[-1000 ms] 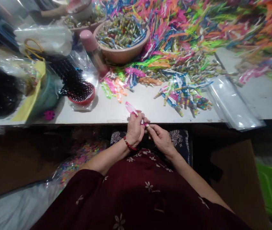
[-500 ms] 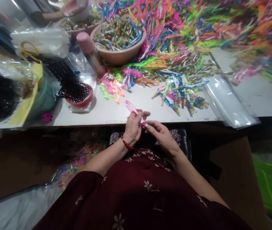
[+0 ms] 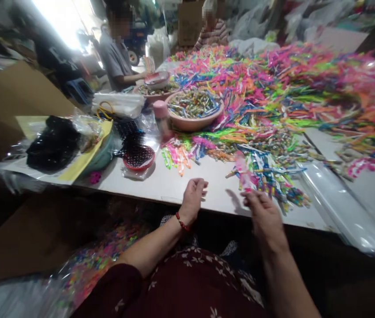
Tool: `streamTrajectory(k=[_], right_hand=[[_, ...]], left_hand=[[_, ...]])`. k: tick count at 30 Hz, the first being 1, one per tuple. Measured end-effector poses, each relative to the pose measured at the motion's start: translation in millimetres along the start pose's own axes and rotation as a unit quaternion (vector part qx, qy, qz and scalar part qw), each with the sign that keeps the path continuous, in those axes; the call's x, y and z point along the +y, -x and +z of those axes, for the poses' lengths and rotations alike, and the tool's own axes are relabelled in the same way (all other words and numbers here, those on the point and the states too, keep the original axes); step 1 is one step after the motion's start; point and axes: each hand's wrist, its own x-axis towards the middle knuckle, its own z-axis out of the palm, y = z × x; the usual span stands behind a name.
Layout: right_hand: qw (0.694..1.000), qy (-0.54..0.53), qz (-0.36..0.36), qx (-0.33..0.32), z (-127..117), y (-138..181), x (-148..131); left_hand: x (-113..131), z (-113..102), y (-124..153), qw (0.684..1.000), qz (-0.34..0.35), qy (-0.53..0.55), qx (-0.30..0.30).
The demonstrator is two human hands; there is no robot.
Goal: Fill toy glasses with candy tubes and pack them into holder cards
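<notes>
- Busy workroom: the white tabletop (image 3: 161, 183) is buried on its far right side under a heap of neon plastic strips (image 3: 273, 84). Another person (image 3: 118, 62) works at the far left end.
- The left hand (image 3: 194, 196) hovers at the near edge, fingers loosely curled, nothing in it.
- The right hand (image 3: 264, 216) seems to pinch a pink plastic piece (image 3: 242, 173) by its lower end. The piece is raised off the tabletop, just beside a small pile of blue and white pieces (image 3: 270, 179).
- Risk: that looks like a fingertip hold only, and it is blurred. A slip could lose the piece in the pile or over the near edge.
- The pink bowl (image 3: 192, 121) sits farther off, well apart.
</notes>
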Motion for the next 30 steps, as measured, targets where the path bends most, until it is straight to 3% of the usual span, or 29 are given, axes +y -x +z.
streamTrajectory(k=[3, 5, 7, 9, 12, 14, 17, 20, 23, 26, 30], right_hand=[[0.966, 0.177, -0.119, 0.146, -26.2, -50.7, 1.7], [0.934, 0.265, -0.173, 0.167, -23.7, -75.5, 2.0], [0.921, 0.301, -0.222, 0.11, 1.3, -90.0, 1.9], [0.924, 0.29, -0.25, 0.001, 43.7, -96.0, 1.4], [0.924, 0.287, -0.225, -0.116, 114.2, -98.3, 0.1], [0.922, 0.312, -0.187, -0.136, 149.9, -101.4, -0.5], [0.922, 0.325, -0.155, -0.14, 176.3, -109.7, -0.6], [0.929, 0.316, -0.138, -0.133, 175.6, -113.6, -0.7], [0.952, 0.266, -0.109, -0.107, 156.3, -102.6, -0.8], [0.986, 0.112, -0.061, -0.107, 126.0, -75.9, -0.4], [0.989, -0.056, 0.031, -0.132, 87.2, -29.8, 0.3]], left_hand=[[20.4, -29.4, -43.3, 0.97, 0.099, -0.208, 0.081], [33.9, -45.0, -68.5, 0.917, 0.139, -0.355, 0.122], [43.8, -53.9, -86.8, 0.861, 0.114, -0.478, 0.134], [48.7, -56.8, -97.2, 0.83, 0.071, -0.539, 0.126], [49.3, -56.7, -100.1, 0.823, 0.053, -0.552, 0.121], [48.2, -58.0, -96.6, 0.82, 0.049, -0.558, 0.12], [48.1, -64.3, -88.6, 0.811, 0.042, -0.573, 0.109], [50.5, -71.7, -80.7, 0.793, 0.033, -0.602, 0.083], [52.9, -74.5, -71.9, 0.768, 0.021, -0.637, 0.057], [53.2, -71.2, -59.8, 0.749, 0.014, -0.662, 0.033], [48.8, -59.9, -39.3, 0.729, 0.0, -0.685, -0.006]])
